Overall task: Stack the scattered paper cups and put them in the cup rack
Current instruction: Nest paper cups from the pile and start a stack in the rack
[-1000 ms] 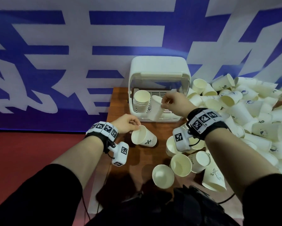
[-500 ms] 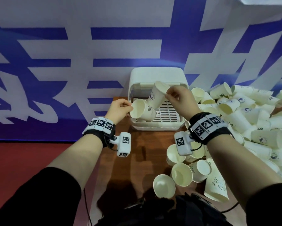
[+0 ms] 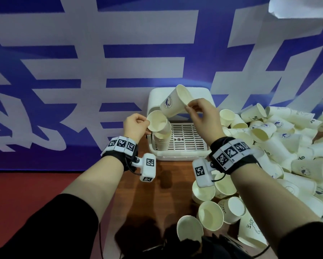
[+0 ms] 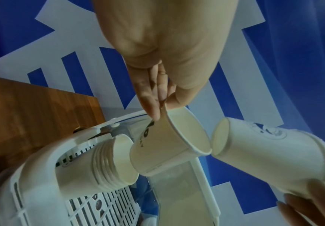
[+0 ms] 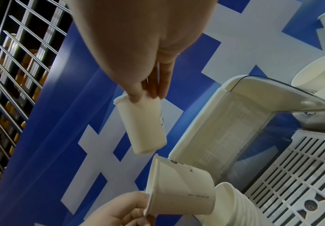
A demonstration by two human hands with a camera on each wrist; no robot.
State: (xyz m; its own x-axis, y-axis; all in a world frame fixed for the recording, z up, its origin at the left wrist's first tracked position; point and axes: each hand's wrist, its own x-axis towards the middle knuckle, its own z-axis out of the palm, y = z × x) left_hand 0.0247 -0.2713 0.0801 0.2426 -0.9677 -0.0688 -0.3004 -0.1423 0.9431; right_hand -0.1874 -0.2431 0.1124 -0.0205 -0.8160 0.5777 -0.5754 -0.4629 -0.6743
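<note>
Two cups now nearly meet above rack: right hand pinches logo cup rim, raised since 0.5 s ago; left hand pinches plain cup rim over stack

Big blue backdrop with chunky white lettering fills the wall behind everything. The worktop is brown wood grain, and there's red floor off to its left. The right wrist view catches a metal grid with dim yellowish shapes behind it.
</note>
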